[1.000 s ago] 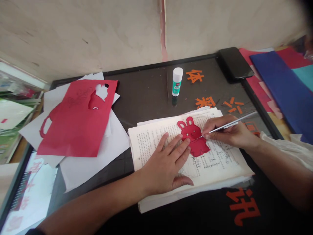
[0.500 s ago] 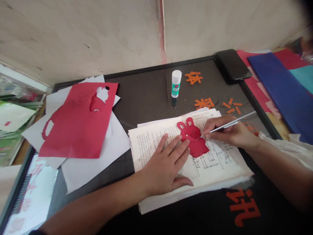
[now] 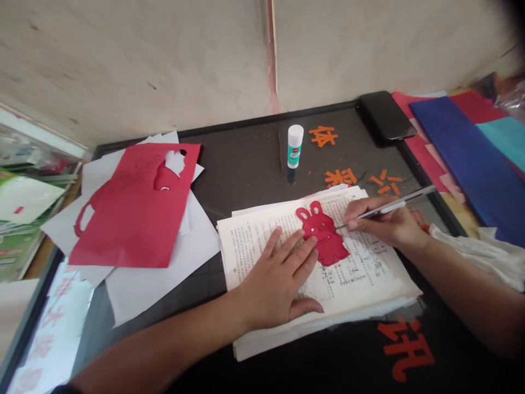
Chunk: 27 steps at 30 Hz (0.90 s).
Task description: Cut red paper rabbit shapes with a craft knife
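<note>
The rabbit [image 3: 330, 247] lies on the book [image 3: 356, 284], right of centre, ears pointing up-left, long axis slanting steeply down-right. Thin paper, probably light, limp, easily torn; best held by its broad body. The left hand [image 3: 283, 273], fingers spread, touches it; the right hand [image 3: 383, 221] pinches a slim tool [image 3: 412, 197].

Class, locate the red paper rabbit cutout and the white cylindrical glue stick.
Red paper rabbit cutout [image 3: 330, 246], head view: on its body.
White cylindrical glue stick [image 3: 294, 154], head view: on its green label.
</note>
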### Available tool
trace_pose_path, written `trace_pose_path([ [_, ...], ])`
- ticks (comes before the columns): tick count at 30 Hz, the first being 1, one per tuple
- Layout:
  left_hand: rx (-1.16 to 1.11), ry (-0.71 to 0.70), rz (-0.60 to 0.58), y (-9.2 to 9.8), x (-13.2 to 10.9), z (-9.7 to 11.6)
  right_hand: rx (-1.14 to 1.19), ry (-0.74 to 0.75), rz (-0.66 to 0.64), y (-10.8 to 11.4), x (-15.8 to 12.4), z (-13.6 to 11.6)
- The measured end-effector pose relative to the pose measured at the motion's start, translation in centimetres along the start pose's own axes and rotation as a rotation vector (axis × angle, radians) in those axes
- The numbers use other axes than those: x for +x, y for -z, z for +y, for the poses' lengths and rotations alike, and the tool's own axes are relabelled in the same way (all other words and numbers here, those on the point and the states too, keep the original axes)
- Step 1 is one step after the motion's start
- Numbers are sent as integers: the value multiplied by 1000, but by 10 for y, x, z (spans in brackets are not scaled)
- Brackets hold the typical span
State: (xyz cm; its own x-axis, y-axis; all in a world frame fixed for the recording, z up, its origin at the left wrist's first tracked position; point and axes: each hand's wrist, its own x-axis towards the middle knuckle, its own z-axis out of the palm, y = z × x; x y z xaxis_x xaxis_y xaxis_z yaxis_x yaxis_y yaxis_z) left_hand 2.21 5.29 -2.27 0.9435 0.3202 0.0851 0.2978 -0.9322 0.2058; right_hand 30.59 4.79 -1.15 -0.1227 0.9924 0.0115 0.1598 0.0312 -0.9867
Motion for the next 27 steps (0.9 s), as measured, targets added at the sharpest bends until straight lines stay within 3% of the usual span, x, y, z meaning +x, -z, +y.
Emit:
trace_pose_path([
  [3, -8, 15, 20, -1, -1, 1, 127, -18, 224, -1, -2, 6],
  [7, -24, 42, 83, -1, 0, 3, 76, 23, 304, -3, 0, 5],
  [11, -45, 29, 68, -1, 3, 3, -2, 30, 282, -13, -5, -9],
  [17, -50, 16, 100, -5, 1, 5, -75, -19, 342, -46, -23, -27],
  [27, -84, -24, 102, -5, -1, 2, -259, -32, 288, -55, -9, -9],
])
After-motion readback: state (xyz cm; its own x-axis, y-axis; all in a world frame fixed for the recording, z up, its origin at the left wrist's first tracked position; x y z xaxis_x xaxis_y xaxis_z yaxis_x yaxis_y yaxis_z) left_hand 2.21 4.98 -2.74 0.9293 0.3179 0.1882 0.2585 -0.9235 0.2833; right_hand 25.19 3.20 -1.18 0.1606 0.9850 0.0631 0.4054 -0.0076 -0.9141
